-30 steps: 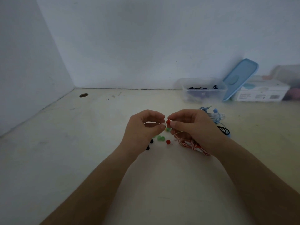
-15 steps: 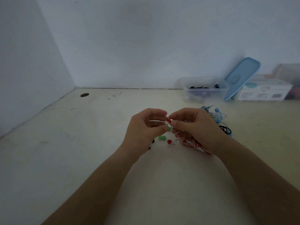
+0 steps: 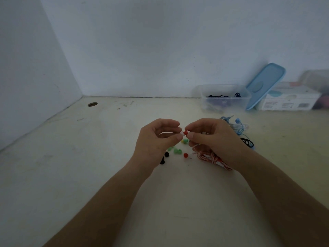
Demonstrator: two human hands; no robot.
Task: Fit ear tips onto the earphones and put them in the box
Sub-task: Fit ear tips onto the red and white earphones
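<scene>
Head view: both hands meet over the pale cream table (image 3: 106,166), near its middle. On one side the left hand (image 3: 154,139) pinches a small white earbud (image 3: 181,133) btwn thumb and forefinger tip, other fingers curled loosely behind. Opposite, the right hand (image 3: 215,139) pinches a round red silicone ear tip (image 3: 186,132) w/ thumb and forefinger, remaining fingers curled under. Tip and bud touch, tip at the bud's right end; can't tell whether it's seated on the nozzle. A thin white wire arcs from the bud back into the left palm. A red-and-white striped cable (image 3: 211,157) lies bunched on the table under the heel of the right hand, one strand running up toward the fingers; whether that hand grips the bundle is hidden

Loose on the table below the hands: a second red ear tip (image 3: 185,155), pale green ear tips (image 3: 177,151), a yellowish ear tip (image 3: 183,141) just under the thumbs, and two black ear tips (image 3: 166,154) by the left wrist. Behind the right hand sit light blue earphones (image 3: 237,123) in a tangle, w/ a black cable loop (image 3: 246,142) just beside them

A clear plastic box (image 3: 203,90) stands open at back right, near the wall, w/ dark cables inside, well apart from the hands. A light blue plastic lid (image 3: 265,84) stands tilted btwn it and a white cardboard carton (image 3: 292,102). A round hole (image 3: 92,104) shows in the table at back left
</scene>
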